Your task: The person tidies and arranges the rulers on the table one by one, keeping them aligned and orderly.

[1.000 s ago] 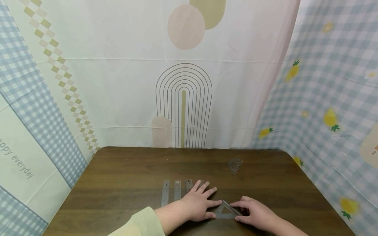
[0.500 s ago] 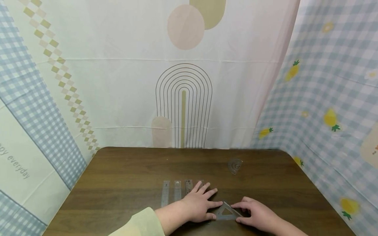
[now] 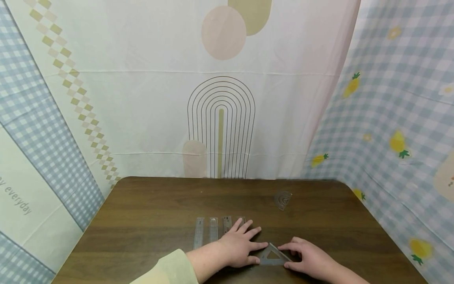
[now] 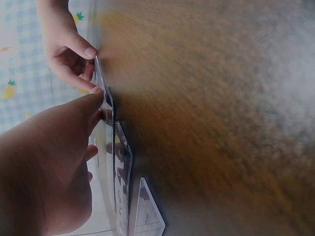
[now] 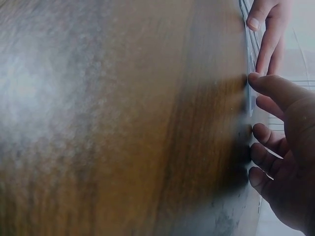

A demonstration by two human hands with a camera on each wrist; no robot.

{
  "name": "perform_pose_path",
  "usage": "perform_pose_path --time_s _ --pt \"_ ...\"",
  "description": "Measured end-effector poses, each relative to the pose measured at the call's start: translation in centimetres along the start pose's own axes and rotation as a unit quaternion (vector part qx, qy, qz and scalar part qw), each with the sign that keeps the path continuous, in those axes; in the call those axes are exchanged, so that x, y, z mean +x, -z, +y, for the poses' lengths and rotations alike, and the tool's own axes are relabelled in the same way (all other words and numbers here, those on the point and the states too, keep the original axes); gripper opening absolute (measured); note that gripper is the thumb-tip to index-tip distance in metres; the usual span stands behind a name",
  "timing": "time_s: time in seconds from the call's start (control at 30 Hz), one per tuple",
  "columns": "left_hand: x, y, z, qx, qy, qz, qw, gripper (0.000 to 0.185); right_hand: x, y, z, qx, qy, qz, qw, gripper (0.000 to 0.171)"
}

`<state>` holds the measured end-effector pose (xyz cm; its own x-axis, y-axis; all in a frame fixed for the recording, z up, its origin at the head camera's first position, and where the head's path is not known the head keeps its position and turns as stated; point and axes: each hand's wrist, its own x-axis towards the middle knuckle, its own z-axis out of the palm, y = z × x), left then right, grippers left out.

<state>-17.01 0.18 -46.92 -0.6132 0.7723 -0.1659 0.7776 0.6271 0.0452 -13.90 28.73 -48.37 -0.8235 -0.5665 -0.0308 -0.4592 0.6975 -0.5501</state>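
Observation:
A clear triangular set square (image 3: 273, 255) lies flat on the brown table (image 3: 149, 205) near the front edge. My left hand (image 3: 241, 245) rests spread on the table, its straight index finger and thumb touching the triangle's left side. My right hand (image 3: 306, 257) has curled fingers, and its index finger and thumb pinch the triangle's right edge. In the left wrist view the set square (image 4: 102, 86) shows edge-on between my left hand's thumb (image 4: 91, 101) and my right hand (image 4: 69, 54). In the right wrist view my right hand (image 5: 280, 157) touches the table (image 5: 123, 123) with its fingertips.
Several clear straight rulers (image 3: 213, 233) lie side by side just left of and partly under my left hand. A small clear protractor (image 3: 282, 199) lies farther back on the right. Patterned cloth walls (image 3: 220, 98) close in the table on three sides.

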Motion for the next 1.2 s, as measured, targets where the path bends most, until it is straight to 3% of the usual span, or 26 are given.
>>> perform_pose_path --time_s 0.4,0.73,1.0,1.2 --pt "0.0 -0.1 0.1 0.0 0.009 0.01 0.9999 0.058 -0.2 -0.2 0.2 0.016 0.008 0.013 1.0 0.041" --pt "0.0 0.0 0.0 0.005 0.012 0.011 0.9999 0.064 -0.1 0.2 0.3 0.014 -0.029 0.018 0.999 0.046" --pt "0.3 -0.1 -0.2 -0.003 0.025 0.017 0.9995 0.063 -0.1 0.4 0.1 0.001 -0.026 0.046 0.999 0.043" --pt "0.9 -0.2 -0.5 -0.02 0.049 0.024 0.9983 0.066 0.5 0.9 0.2 -0.023 -0.058 0.077 0.995 0.043"
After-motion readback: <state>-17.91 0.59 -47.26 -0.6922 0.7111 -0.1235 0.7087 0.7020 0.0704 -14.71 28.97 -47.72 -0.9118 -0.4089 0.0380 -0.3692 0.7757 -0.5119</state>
